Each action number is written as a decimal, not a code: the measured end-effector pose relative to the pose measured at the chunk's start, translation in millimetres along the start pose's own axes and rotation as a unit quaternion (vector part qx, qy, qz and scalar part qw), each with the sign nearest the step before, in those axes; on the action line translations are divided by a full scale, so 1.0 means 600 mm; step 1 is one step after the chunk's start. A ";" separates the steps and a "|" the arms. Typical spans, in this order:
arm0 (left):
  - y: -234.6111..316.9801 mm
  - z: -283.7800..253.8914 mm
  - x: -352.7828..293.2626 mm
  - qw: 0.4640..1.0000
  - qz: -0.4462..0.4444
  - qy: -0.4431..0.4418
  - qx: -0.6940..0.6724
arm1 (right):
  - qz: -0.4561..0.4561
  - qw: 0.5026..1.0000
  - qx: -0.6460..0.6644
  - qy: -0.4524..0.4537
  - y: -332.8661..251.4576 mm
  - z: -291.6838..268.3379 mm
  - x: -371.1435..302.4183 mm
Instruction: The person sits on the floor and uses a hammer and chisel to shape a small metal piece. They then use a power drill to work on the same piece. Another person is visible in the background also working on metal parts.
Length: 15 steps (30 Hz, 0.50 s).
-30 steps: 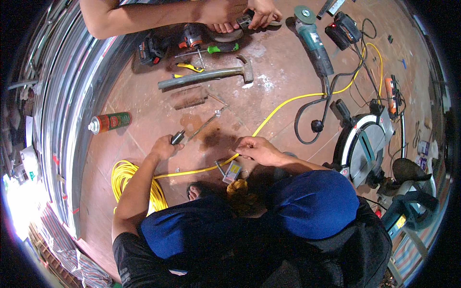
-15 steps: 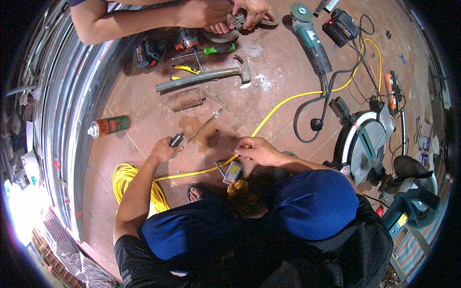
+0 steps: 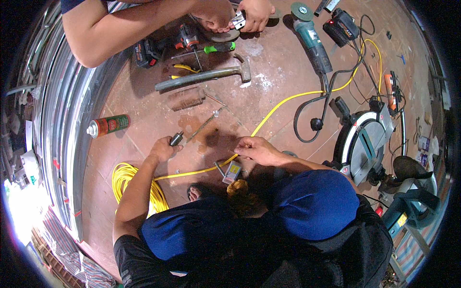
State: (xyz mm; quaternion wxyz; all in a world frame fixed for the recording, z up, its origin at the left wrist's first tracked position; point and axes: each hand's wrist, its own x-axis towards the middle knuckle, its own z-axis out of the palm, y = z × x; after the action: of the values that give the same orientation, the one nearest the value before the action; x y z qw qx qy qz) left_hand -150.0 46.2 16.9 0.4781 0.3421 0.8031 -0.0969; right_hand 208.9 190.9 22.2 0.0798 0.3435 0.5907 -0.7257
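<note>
My left hand (image 3: 164,150) is closed around a short dark metal cylinder (image 3: 176,138), whose end sticks out past the fingers above the floor. To its right, my right hand (image 3: 257,150) has its thumb and fingers pinched together over the yellow cable (image 3: 197,173). Whatever that pinch holds is too small to make out. Just below it lie a small grey-and-yellow box (image 3: 233,173) and a crumpled brownish-yellow cloth (image 3: 240,192). Ahead of my hands, a thin metal rod (image 3: 204,126) rests on the damp-stained tiles beside a rusty metal block (image 3: 186,99).
Across from me, a co-worker's hands (image 3: 240,18) hold a small metal part. Between us lie a hammer (image 3: 206,78), a green-handled screwdriver (image 3: 220,48) and a cordless drill (image 3: 187,38). A spray can (image 3: 110,126) lies left; an angle grinder (image 3: 312,43) and a mitre saw (image 3: 365,141) occupy the right.
The co-worker's forearm has come lower and nearer, and the metal part in their hands has turned. My own two hands stay practically in place.
</note>
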 end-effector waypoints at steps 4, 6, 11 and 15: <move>0.000 0.000 0.000 1.000 0.010 0.003 -0.012 | 0.004 1.000 0.000 0.005 0.003 0.000 0.000; -0.001 0.000 -0.001 1.000 0.014 0.012 0.001 | 0.001 1.000 0.008 0.005 0.004 0.002 0.002; 0.000 -0.001 -0.001 1.000 0.022 0.010 -0.001 | -0.006 1.000 0.014 0.001 0.007 0.002 0.003; -0.001 -0.002 -0.001 1.000 0.015 0.004 0.003 | 0.014 0.999 0.029 -0.003 0.009 0.001 0.002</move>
State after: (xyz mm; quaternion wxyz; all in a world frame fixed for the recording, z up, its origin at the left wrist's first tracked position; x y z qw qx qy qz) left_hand -150.9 46.2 17.7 0.4753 0.3560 0.7995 -0.0903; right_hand 210.6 189.2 17.0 0.0815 0.3515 0.5646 -0.7423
